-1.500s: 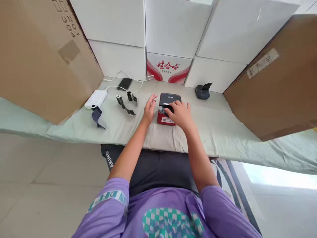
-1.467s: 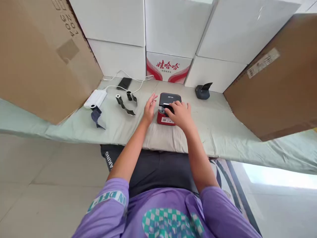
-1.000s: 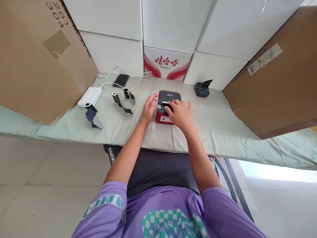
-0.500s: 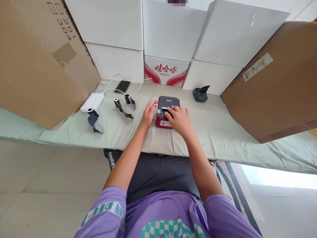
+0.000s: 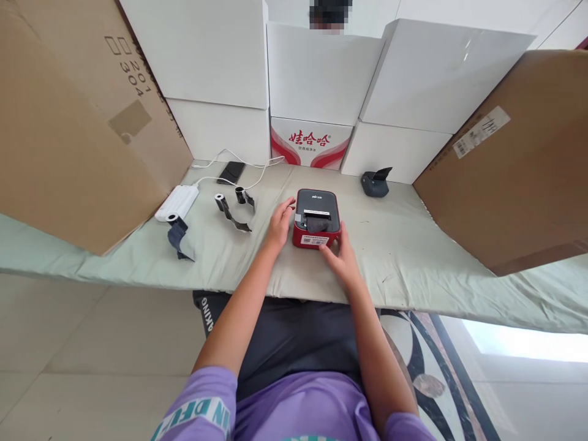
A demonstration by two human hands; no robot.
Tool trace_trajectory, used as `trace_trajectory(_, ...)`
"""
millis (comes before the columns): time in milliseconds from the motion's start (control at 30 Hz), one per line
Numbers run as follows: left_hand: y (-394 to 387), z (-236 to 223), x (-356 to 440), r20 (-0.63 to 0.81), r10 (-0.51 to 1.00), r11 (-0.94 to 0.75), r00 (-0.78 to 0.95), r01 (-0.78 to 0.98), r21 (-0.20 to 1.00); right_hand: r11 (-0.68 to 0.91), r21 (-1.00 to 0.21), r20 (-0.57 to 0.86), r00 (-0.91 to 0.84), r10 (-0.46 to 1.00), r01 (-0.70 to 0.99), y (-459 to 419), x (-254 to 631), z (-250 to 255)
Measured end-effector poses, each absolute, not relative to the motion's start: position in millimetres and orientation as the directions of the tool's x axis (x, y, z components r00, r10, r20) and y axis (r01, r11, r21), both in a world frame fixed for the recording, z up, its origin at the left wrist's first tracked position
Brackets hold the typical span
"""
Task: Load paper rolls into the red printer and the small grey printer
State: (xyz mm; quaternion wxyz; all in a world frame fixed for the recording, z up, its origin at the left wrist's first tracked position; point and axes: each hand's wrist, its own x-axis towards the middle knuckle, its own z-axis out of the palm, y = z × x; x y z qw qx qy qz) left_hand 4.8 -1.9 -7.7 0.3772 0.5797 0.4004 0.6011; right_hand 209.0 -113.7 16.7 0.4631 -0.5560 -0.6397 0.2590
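Observation:
A small red label printer with a dark grey top stands on the cloth-covered table. A black strip comes out of its front slot and hangs toward me. My left hand is open beside the printer's left side, fingers stretched forward with the tips close to it. Around the right front corner rests my right hand, open, its thumb at the front face and its fingers along the right side. Whether it presses on the casing I cannot tell.
Partly unrolled dark rolls and a blue-black roll lie left. A white adapter with a cable and a black phone-like slab sit behind them. A small dark device stands right. White boxes and cardboard cartons surround the table.
My right hand has left the printer's top and slot and moved down to its right front corner, uncovering the black strip. My left hand stays beside the printer. The view has tilted up slightly.

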Motion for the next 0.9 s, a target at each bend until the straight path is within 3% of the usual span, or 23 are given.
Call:
trace_trajectory(67, -2, -11, 8, 0.378, 0.926, -0.377, -0.025, 0.02, 0.926, 0.259, -0.871, 0.288, 0.007, 0.958, 0.417, -112, 207, 11)
trace_trajectory(300, -9, -17, 23, 0.312, 0.943, -0.306, 0.113, -0.074, 0.949, 0.205, -0.879, 0.28, 0.116, 0.953, 0.431, -94, 199, 18)
trace_trajectory(500, 1, -9, 57, 0.194, 0.963, -0.168, 0.186, -0.151, 0.974, 0.204, -0.894, 0.271, 0.118, 0.955, 0.399, -82, 238, 16)
trace_trajectory(733, 43, 13, 166, 0.181, 0.905, -0.125, 0.385, -0.165, 0.978, 0.175, -0.93, 0.276, 0.299, 0.914, 0.323, -61, 335, 17)
trace_trajectory(900, 53, 19, 255, 0.079, 0.887, -0.004, 0.455, -0.164, 0.986, 0.087, -0.919, 0.26, 0.426, 0.866, 0.384, -58, 405, 22)
